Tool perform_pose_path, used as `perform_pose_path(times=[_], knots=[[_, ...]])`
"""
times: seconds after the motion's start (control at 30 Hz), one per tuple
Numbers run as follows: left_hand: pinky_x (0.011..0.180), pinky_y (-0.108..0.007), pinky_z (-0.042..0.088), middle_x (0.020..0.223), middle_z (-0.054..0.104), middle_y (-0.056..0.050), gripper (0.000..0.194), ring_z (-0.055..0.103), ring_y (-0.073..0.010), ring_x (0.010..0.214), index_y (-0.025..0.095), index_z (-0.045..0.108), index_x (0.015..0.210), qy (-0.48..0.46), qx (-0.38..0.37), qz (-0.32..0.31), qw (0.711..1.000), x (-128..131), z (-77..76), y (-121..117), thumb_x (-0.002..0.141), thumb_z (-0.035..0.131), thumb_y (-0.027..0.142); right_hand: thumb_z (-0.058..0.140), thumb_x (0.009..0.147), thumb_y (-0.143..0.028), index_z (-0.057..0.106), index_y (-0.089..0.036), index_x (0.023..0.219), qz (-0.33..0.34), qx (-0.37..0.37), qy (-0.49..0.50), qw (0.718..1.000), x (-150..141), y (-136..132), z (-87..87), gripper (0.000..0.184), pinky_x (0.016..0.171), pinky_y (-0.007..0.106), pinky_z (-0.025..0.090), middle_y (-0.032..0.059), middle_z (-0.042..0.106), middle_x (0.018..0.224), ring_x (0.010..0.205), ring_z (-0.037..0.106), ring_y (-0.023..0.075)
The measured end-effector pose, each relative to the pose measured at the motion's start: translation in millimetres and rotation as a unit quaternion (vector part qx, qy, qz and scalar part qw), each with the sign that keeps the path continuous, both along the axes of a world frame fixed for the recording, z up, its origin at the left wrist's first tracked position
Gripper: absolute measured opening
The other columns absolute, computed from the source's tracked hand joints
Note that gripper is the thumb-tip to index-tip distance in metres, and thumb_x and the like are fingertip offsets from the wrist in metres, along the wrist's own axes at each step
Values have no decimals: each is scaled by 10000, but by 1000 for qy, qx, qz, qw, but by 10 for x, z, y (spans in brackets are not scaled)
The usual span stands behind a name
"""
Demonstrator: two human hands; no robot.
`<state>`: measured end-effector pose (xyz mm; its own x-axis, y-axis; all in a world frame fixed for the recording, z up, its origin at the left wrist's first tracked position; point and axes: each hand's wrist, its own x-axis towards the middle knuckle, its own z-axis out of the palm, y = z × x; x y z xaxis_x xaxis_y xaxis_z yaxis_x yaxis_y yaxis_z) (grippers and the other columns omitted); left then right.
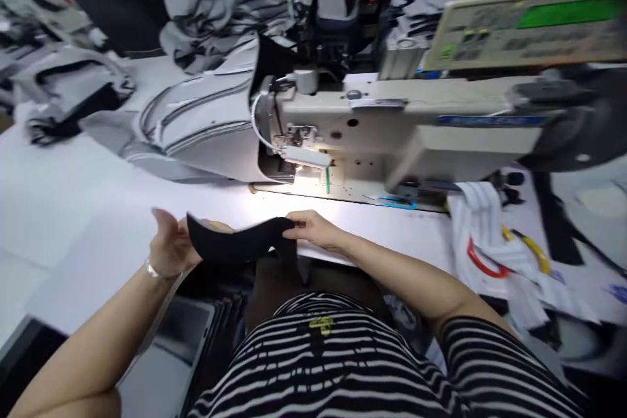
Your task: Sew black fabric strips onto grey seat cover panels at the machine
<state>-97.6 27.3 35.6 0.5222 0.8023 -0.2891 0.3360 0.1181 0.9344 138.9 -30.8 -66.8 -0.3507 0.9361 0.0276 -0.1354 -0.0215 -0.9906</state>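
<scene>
A black fabric strip (235, 245) stretches between my two hands, in front of my waist and above the table's near edge. Its right end folds over and hangs down. My right hand (313, 230) pinches that end between thumb and fingers. At the strip's left end, my left hand (169, 245) supports it with the fingers partly behind the fabric and the thumb sticking up apart. Beyond my hands stands a sewing machine (382, 104) with its lamp lit near the needle. A grey sewn bag-like piece (206, 124) lies at the needle area, reaching out to the left.
Blue-handled snips (396, 202) lie on the machine bed's front edge. At right are white striped strips (482, 215) and scissors with red and yellow handles (487, 261). Grey pieces are heaped (230, 3) behind. A control panel (529, 26) overhangs the machine.
</scene>
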Motion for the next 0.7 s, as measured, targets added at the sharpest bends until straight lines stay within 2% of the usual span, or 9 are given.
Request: perform_pose_path(times=[0.07,0.1,0.2,0.27,0.37,0.43,0.5,0.57,0.7], knots=[[609,-433,530,729,673,-171,1033,642,-258,637,117,674,628,-44,-123,-94,987,-55,-35,78,598,11,908,605,774,-226,624,-147,818,-7,87,-56,995,-123,72,89,93,746,266,444,7,614,788,761,566,129],[643,-429,530,814,678,-188,1026,650,-265,709,108,691,720,-62,-149,-118,980,-38,-74,93,627,41,896,591,785,-206,629,-152,825,-8,135,-90,987,-188,102,144,77,771,268,440,16,621,813,785,570,131],[753,-370,521,1034,651,-165,788,625,-240,917,133,634,1063,-48,-69,-156,984,140,-267,44,689,414,791,564,797,-156,618,-150,835,-31,224,-179,957,-375,179,250,66,761,262,436,36,623,834,781,566,132],[694,-317,523,973,667,-123,644,633,-192,804,139,601,1109,-3,-22,-165,986,269,-389,-21,689,601,627,553,794,-141,600,-152,832,-51,224,-200,952,-440,243,233,62,721,247,437,27,621,819,749,560,124],[509,-237,463,653,643,-57,482,534,-109,502,96,654,871,114,18,-130,985,339,-402,-39,813,486,544,498,841,-211,578,-164,811,-106,172,-206,957,-368,413,81,98,688,236,438,1,609,760,702,556,114],[543,-242,468,656,644,-66,501,546,-117,544,103,658,788,169,143,-105,970,317,-282,24,874,383,513,440,877,-250,570,-160,823,-178,137,-250,942,-248,560,-72,167,725,268,442,22,608,774,736,563,136],[712,-303,498,899,675,-102,418,602,-173,788,131,665,911,200,351,-77,912,303,-141,113,889,394,448,460,870,-258,567,-148,894,-230,143,-319,908,-149,693,-232,154,824,332,430,81,615,903,878,558,183],[865,-381,457,1154,605,-128,354,544,-227,1035,151,613,1098,224,533,-65,813,355,-82,197,894,409,358,543,830,-270,551,-134,1008,-213,186,-379,881,-117,778,-364,224,922,396,384,145,571,1094,1059,493,233],[860,-406,434,1291,504,-176,383,459,-255,1168,94,527,1207,293,660,-161,673,696,-374,380,915,300,193,569,821,-345,539,-136,1120,-95,249,-465,844,-192,792,-489,366,914,449,371,170,486,1238,1135,423,281]])
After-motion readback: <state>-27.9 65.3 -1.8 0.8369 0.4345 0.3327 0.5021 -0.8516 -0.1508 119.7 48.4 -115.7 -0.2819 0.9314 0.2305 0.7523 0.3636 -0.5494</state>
